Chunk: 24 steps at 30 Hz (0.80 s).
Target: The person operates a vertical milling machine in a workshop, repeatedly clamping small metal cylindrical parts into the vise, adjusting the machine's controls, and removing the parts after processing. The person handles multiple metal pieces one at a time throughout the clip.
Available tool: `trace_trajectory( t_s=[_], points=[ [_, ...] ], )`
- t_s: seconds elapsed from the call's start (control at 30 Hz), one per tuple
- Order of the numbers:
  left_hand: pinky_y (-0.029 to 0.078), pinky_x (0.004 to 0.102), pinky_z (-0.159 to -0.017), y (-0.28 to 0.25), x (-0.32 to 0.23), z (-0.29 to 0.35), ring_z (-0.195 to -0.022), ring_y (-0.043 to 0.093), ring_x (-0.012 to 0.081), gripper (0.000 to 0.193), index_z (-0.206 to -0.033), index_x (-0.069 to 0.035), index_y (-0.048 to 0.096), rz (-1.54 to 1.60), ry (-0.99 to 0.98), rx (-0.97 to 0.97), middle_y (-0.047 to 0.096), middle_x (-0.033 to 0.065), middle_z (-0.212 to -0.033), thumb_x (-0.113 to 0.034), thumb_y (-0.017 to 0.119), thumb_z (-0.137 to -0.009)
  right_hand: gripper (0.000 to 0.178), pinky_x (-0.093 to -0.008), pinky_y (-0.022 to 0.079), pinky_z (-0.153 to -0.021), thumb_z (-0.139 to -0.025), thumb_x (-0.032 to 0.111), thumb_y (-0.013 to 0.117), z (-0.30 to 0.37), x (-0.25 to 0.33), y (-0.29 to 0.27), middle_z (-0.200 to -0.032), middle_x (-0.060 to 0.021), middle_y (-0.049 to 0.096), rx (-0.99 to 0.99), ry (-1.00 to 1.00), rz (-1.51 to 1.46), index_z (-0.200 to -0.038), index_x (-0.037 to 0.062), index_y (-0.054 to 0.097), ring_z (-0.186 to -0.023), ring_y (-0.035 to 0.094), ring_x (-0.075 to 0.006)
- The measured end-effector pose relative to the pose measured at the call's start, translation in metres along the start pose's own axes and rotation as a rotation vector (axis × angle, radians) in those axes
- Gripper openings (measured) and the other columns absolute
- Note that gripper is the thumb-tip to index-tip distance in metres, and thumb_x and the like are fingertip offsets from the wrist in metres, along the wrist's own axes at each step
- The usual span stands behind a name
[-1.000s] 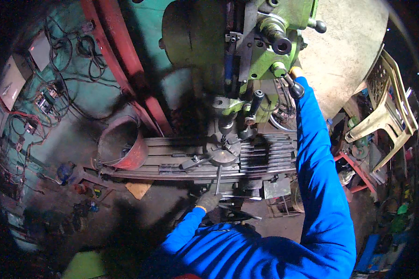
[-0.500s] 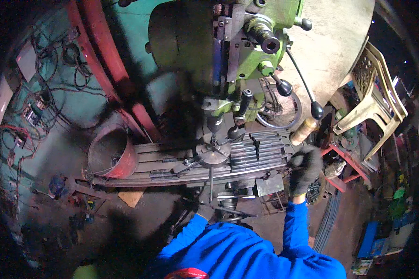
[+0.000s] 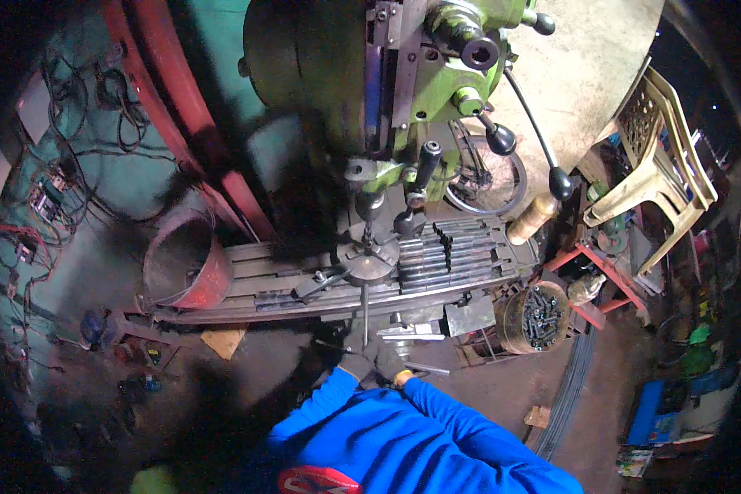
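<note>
My left hand (image 3: 356, 362), in a dark glove, is closed around the near end of a thin metal rod (image 3: 365, 313). The rod runs toward me from a round metal fixture (image 3: 374, 265) that sits beneath the chuck (image 3: 370, 204) of a green drilling machine (image 3: 445, 90). Against my left hand is my right hand (image 3: 389, 362), also gloved; its fingers are too dark to make out. Just beyond the right hand, pale metal bars (image 3: 412, 336) lie beside the table's front edge.
Several dark rods (image 3: 453, 255) lie in a row on the slotted table (image 3: 247, 267). A red bucket (image 3: 214, 284) stands at its left end. To the right are a tub (image 3: 510, 325) of small metal parts, a red stand (image 3: 609, 300) and a cream plastic chair (image 3: 667, 185). Long-handled levers (image 3: 560, 183) jut from the machine.
My right hand has come from beyond the table's right end to beside my left hand. The left hand stays at the rod's near end. The whole view has shifted slightly.
</note>
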<state>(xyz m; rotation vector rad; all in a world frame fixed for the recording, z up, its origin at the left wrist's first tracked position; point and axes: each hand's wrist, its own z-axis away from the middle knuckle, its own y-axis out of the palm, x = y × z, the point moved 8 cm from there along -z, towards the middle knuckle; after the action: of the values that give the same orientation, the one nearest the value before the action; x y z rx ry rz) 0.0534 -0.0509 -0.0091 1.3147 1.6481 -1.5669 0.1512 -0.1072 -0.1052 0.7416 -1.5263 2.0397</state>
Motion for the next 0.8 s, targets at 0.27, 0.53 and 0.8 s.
trace_trajectory(
  t_s=[0.27,0.53,0.8],
  points=[
    [0.050,0.0435,-0.087,-0.020,-0.036,0.002,-0.095,0.063,0.0293,0.030,-0.124,-0.006,0.058,0.118,-0.314,0.160,0.062,0.0166,-0.106,-0.021,0.053,-0.099,0.062,-0.0486,0.052,-0.084,-0.091,0.056,0.055,0.017,-0.019,-0.037,-0.112,-0.0267,0.067,0.072,0.081,-0.017,-0.126,0.0060,0.063,-0.097,0.067,-0.0420],
    [0.047,0.0407,-0.106,-0.050,0.091,-0.004,-0.122,0.059,0.0294,0.043,-0.142,-0.006,0.047,1.116,-0.829,0.811,0.055,0.0175,-0.140,-0.022,0.047,-0.102,0.067,-0.0465,0.052,-0.085,-0.091,0.067,0.052,0.029,0.020,-0.135,-0.104,-0.0256,0.071,0.055,0.300,-0.028,-0.114,0.0076,0.073,-0.097,0.068,-0.0427],
    [0.051,0.0396,-0.098,-0.027,0.021,-0.047,-0.109,0.064,0.0292,0.042,-0.135,-0.005,0.057,0.248,-0.233,1.079,0.064,0.0154,-0.126,-0.026,0.053,-0.099,0.062,-0.0530,0.050,-0.078,-0.092,0.061,0.054,0.042,0.079,-0.163,-0.093,-0.0279,0.068,-0.060,0.362,0.036,-0.093,0.0021,0.072,-0.087,0.065,-0.0462]
  ],
)
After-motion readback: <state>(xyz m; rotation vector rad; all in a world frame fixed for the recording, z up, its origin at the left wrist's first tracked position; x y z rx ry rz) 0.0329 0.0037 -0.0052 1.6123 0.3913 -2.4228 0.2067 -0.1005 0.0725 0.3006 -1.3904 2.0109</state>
